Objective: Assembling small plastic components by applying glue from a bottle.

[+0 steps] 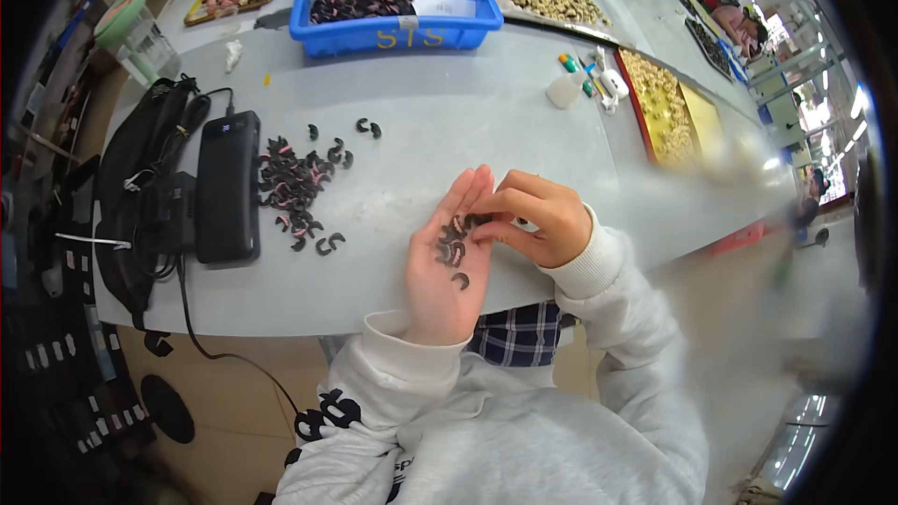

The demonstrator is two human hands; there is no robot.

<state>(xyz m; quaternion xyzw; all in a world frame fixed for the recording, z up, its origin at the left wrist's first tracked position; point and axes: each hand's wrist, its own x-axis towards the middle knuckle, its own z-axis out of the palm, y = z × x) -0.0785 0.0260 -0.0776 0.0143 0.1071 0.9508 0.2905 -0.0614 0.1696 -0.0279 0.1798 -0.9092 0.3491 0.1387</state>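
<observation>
My left hand [440, 271] is turned palm up above the front of the grey table [393, 178], its fingers stretched out and close together. Several small black C-shaped pieces [456, 252], some with pink showing on them, lie in that palm. Over its fingers, my right hand [543, 220] is closed in a pinch on a black curved piece [477, 222], which the fingertips partly cover. To the left of my hands, a loose pile of the same black and pink pieces [292, 178] lies on the tabletop, with a few strays around it.
A blue bin [393, 36] full of such pieces stands at the back. Left of the pile are a black power bank [228, 187], cables and a black pouch [140, 196]. Trays of pale pieces [659, 108], a small white bottle [565, 91] and a lidded jar [136, 37] stand around.
</observation>
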